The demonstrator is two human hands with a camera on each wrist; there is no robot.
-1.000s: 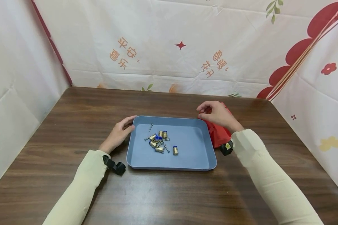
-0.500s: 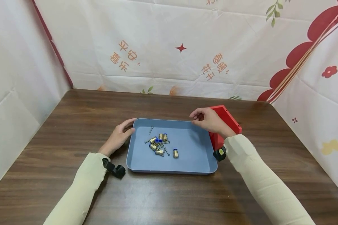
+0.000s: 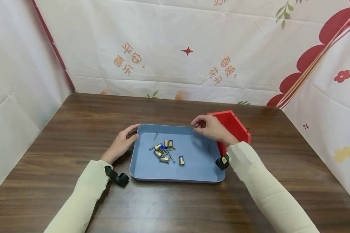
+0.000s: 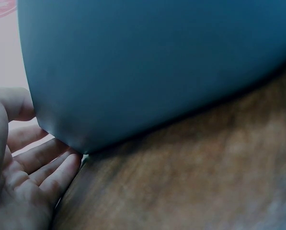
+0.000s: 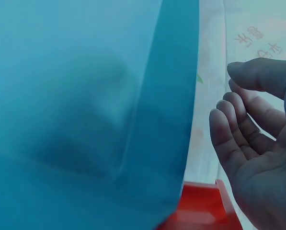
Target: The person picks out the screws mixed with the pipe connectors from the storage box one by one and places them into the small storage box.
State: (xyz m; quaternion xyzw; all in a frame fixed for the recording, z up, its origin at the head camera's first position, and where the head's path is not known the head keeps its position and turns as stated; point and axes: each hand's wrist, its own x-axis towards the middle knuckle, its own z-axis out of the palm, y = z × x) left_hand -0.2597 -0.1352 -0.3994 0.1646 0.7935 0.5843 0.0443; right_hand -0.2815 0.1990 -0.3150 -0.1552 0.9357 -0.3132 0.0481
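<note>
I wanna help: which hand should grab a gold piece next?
The right hand, probably: it looks empty, near the far edge of the blue tray, while the left hand touches one corner.

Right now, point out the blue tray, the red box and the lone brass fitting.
Blue tray (image 3: 199, 166): head view, bare floor.
Red box (image 3: 235, 126): head view, exposed inner surface.
Lone brass fitting (image 3: 181, 162): head view, metal body below blue collar.

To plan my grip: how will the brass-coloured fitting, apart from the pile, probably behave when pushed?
The brass-coloured fitting has a metallic shine, so it is probably stiff and heavy for its size. Its body seems faceted, which may hinder rolling. The tray beneath looks smooth, so a push might slide it.
</note>
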